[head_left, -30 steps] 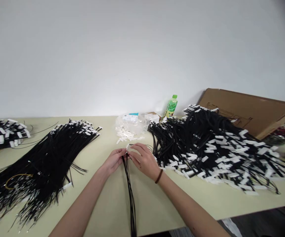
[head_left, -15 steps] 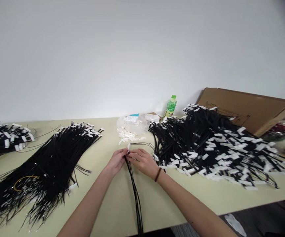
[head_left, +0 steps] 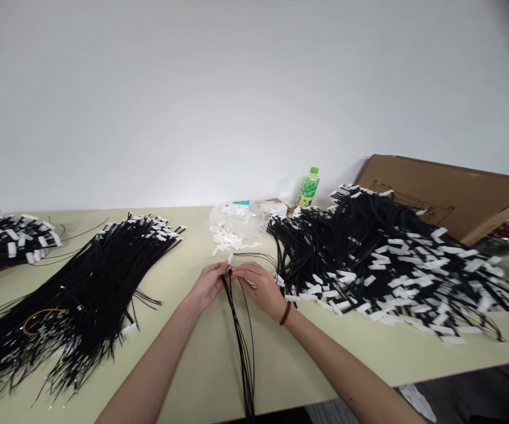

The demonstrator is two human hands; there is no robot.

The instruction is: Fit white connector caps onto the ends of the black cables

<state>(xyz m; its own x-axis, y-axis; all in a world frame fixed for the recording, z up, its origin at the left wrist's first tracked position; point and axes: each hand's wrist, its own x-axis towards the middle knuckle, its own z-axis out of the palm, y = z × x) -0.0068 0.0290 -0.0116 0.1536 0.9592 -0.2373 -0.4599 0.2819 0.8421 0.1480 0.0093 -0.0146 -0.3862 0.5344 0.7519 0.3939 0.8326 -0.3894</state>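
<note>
My left hand (head_left: 210, 284) pinches a small white connector (head_left: 230, 258) at the top of a bundle of thin black wires (head_left: 239, 341). My right hand (head_left: 258, 288) meets it from the other side, its fingertips closed on a black wire beside the connector. The wires hang down between my forearms to the table's front edge. Just beyond my hands, loose white connectors (head_left: 230, 240) spill from a clear plastic bag (head_left: 240, 218) with a label. The exact contact at the fingertips is too small to make out.
To the right lies a big heap of black cables (head_left: 351, 235) with white ends, before a cardboard box (head_left: 439, 191). A green-capped bottle (head_left: 308, 188) stands behind. More black wires (head_left: 99, 277) lie on the left, beside another pile (head_left: 11, 241) at the far left.
My right fingers have shifted slightly, and one wire now hangs apart from the bundle on its right. Both hands stay together at the connector. The view has moved a little.
</note>
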